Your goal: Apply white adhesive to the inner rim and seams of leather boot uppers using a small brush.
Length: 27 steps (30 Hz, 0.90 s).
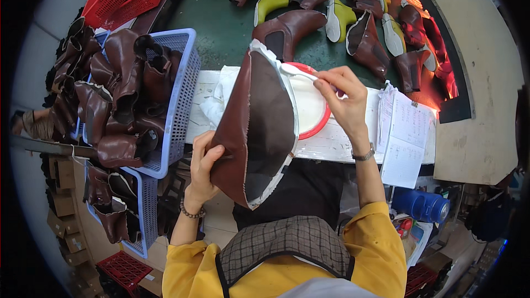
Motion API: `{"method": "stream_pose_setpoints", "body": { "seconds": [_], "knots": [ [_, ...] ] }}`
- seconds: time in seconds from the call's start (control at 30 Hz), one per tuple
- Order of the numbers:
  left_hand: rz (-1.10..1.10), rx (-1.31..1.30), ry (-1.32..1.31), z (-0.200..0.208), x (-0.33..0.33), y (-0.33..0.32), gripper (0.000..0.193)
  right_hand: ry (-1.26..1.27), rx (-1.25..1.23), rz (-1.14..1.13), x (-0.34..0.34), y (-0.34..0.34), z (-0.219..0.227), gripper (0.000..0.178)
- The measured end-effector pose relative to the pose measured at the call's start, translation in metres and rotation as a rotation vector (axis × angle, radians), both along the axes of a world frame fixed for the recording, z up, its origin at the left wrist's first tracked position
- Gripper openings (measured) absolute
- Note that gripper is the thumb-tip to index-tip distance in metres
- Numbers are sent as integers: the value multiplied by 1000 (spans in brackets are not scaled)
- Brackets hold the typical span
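A brown leather boot upper (pixel 234 132) is tilted up in front of me, its open underside and dark lining facing right. A white coating runs along its lower edge. My left hand (pixel 203 168) grips the upper by its left side, fingers closed around the leather. My right hand (pixel 349 99) pinches a white toothbrush (pixel 301 73) with a purple handle end. The brush's head is at the upper's coated edge, near the top. Behind them, partly hidden by the upper, is a red-rimmed bowl (pixel 321 124) of white liquid.
Blue baskets (pixel 190 72) piled with brown boot uppers stand at my left. Beyond the white bench (pixel 359 146), brown uppers and yellow-green boot forms (pixel 270 4) lie on a green belt (pixel 221 38), near an orange glow at right. An open notebook (pixel 406 138) sits right of the bowl.
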<state>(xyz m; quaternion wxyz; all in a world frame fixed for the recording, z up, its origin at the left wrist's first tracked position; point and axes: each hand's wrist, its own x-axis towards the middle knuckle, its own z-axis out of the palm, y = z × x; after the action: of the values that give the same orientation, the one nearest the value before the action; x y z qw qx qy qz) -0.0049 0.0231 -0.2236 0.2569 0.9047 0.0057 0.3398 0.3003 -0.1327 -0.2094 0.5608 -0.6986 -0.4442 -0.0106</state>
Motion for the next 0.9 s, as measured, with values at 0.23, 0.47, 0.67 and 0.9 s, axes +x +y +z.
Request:
{"method": "stream_pose_setpoints", "body": {
  "seconds": [0.23,0.47,0.67,0.9],
  "knots": [
    [329,-102,-135,-13,31,-3,86,-28,41,96,-22,-22,-11,20],
    [444,79,-283,-6,68,9,77,41,26,131,-47,-39,-14,21],
    [496,269,-216,-9,77,18,71,140,-143,282,-55,-45,5,13],
    [383,-835,-162,-40,-7,27,61,-297,-403,-164,9,-47,-34,9]
  ]
}}
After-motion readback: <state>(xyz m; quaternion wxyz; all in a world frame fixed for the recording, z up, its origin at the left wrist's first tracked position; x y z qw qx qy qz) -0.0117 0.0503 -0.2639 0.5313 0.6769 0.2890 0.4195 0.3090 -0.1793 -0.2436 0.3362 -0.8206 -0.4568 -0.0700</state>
